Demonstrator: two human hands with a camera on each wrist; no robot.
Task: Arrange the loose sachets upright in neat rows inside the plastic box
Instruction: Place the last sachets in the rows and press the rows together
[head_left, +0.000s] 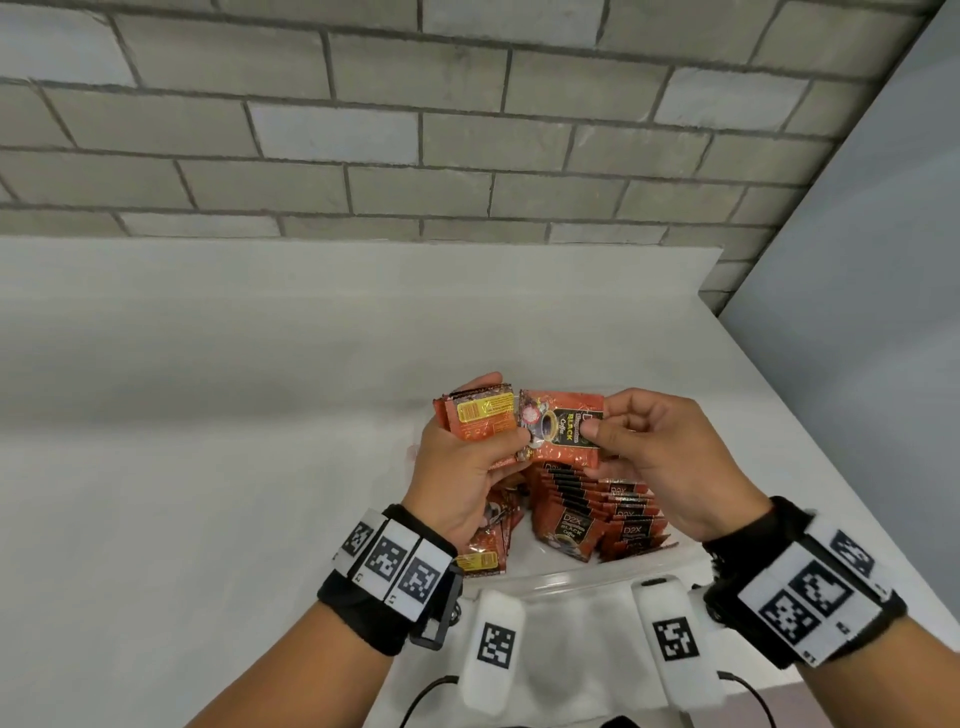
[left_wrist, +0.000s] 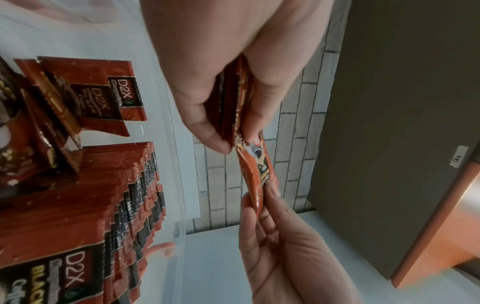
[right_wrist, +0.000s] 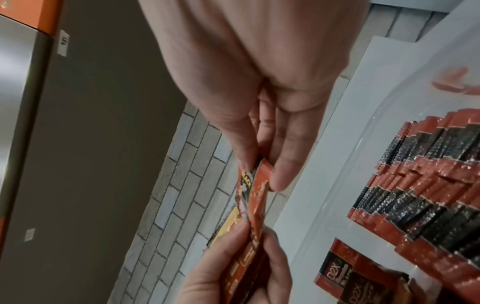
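Right under the pinched sachet, rows of sachets fill the box; its far side stays open.

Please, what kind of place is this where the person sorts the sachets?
Probably an indoor workroom or storeroom, not a home kitchen; I cannot be sure. A plain white table stands against a grey block wall. The left wrist view shows a grey cabinet bearing a small numbered label.

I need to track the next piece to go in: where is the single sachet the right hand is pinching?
In the head view the sachet is centre frame, above the plastic box, between the right hand and the left hand.
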